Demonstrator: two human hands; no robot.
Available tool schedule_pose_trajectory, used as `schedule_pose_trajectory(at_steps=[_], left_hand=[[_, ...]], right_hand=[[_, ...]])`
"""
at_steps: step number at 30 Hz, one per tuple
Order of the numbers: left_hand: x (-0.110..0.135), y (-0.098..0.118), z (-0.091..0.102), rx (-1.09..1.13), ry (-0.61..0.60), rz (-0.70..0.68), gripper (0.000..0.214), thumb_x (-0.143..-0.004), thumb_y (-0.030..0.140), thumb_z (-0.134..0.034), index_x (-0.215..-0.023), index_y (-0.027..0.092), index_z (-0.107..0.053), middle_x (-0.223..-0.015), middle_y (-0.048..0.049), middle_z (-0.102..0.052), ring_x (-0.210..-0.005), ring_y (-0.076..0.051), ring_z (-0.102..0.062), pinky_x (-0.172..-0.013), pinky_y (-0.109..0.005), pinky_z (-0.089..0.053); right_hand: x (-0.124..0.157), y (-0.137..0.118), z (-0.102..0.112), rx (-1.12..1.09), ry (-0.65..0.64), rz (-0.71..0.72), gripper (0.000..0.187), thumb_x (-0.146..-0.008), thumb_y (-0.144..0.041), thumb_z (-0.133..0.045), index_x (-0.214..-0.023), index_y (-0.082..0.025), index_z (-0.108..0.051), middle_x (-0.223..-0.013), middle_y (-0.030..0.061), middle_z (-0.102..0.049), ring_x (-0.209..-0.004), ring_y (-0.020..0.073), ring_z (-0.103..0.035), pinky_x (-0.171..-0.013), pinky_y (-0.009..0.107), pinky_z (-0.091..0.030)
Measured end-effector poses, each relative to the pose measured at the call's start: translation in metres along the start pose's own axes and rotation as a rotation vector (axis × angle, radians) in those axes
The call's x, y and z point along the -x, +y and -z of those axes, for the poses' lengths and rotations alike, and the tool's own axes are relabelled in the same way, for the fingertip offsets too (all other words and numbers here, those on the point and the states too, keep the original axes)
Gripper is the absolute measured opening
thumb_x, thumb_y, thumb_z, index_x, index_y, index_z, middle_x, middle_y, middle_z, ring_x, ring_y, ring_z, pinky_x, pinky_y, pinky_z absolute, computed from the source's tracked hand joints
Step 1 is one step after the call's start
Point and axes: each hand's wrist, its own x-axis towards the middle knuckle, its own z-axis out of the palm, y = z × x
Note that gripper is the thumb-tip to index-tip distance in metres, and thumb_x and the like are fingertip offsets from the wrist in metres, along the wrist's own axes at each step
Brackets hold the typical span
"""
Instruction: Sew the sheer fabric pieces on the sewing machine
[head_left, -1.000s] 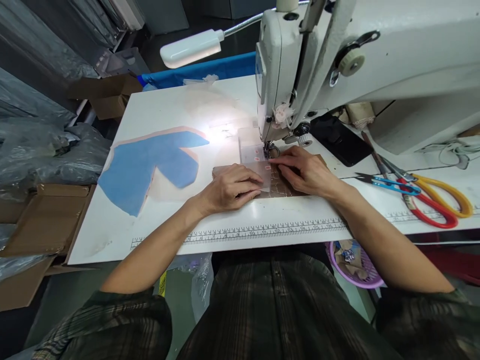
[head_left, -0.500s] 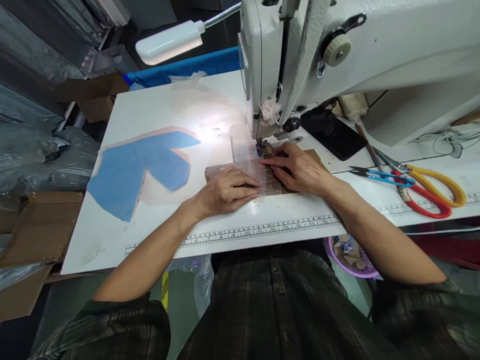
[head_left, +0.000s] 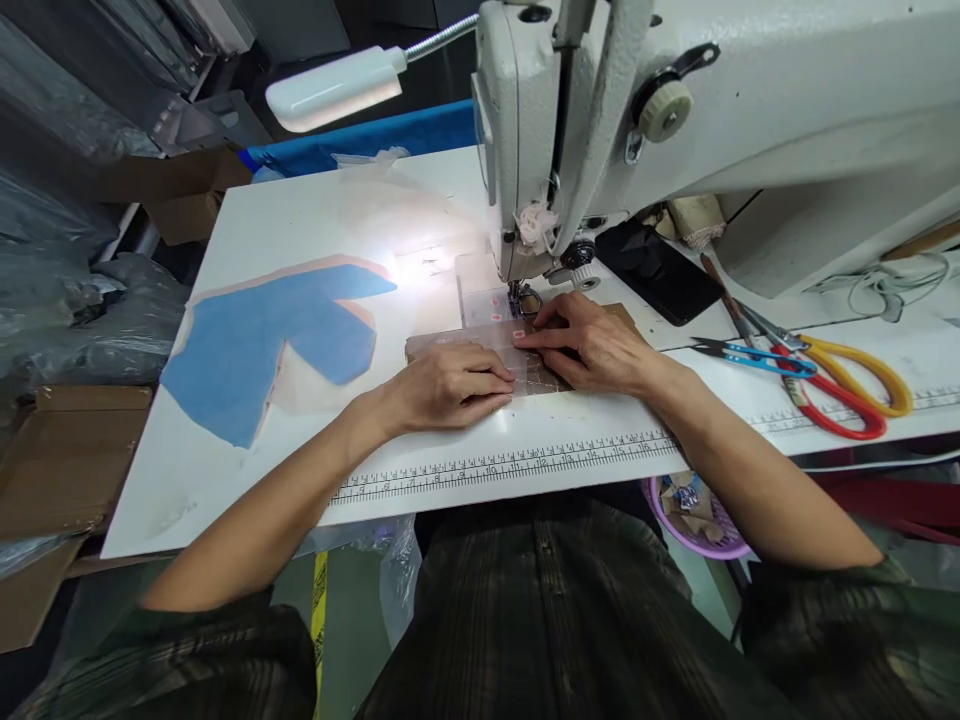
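Note:
On the sewing table a sheer whitish fabric strip (head_left: 495,335) with small pink marks lies over a brown plastic-covered piece (head_left: 431,343). Its far edge is close to the presser foot (head_left: 514,298) of the white sewing machine (head_left: 514,130). My left hand (head_left: 454,385) rests flat on the strip and the brown piece, fingers stretched out to the right. My right hand (head_left: 589,345) is just right of the presser foot, its fingers apart and bent, with the tips pressing on the strip. What lies under both palms is hidden.
A blue pattern piece (head_left: 277,335) lies on pale fabric at left. To the right are a black phone (head_left: 660,270), blue thread snips (head_left: 757,357) and scissors with red and yellow handles (head_left: 862,385). A lamp (head_left: 337,88) hangs over the back; a purple basket (head_left: 705,545) stands below the table.
The whole view has shifted slightly. My right hand's fingers have bent a little more beside the presser foot; the left hand stays flat on the strip.

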Motion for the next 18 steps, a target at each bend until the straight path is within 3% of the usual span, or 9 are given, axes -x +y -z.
schedule_pose_trajectory(at_steps=[5,10,18], left_hand=[[-0.014,-0.008,0.007,0.147,-0.149,0.058,0.017,-0.091,0.017,-0.061,-0.088,0.017,-0.078,-0.087,-0.0057,-0.076,-0.08,-0.016,-0.072,-0.067,-0.028,-0.058],[-0.013,-0.01,0.003,0.178,-0.077,0.073,0.018,-0.089,0.015,-0.059,-0.085,0.016,-0.077,-0.086,-0.0058,-0.076,-0.08,-0.016,-0.071,-0.072,-0.031,-0.058],[-0.007,-0.005,0.0,-0.02,-0.042,0.065,0.018,-0.092,0.015,-0.056,-0.096,0.015,-0.074,-0.097,-0.0063,-0.076,-0.09,-0.019,-0.071,-0.082,-0.035,-0.058]], right_hand=[[0.001,-0.002,0.003,0.009,-0.022,0.01,0.032,-0.094,-0.022,-0.053,-0.114,-0.023,-0.078,-0.108,0.0137,-0.065,-0.1,0.0273,-0.059,-0.088,0.046,-0.052],[0.001,-0.005,0.004,0.028,-0.048,-0.016,0.032,-0.094,-0.022,-0.054,-0.117,-0.022,-0.077,-0.111,0.0142,-0.064,-0.102,0.0274,-0.059,-0.089,0.045,-0.052],[-0.001,-0.009,0.001,0.132,-0.061,-0.091,0.035,-0.097,-0.026,-0.051,-0.124,-0.018,-0.072,-0.11,0.0166,-0.062,-0.1,0.0296,-0.058,-0.084,0.046,-0.053]])
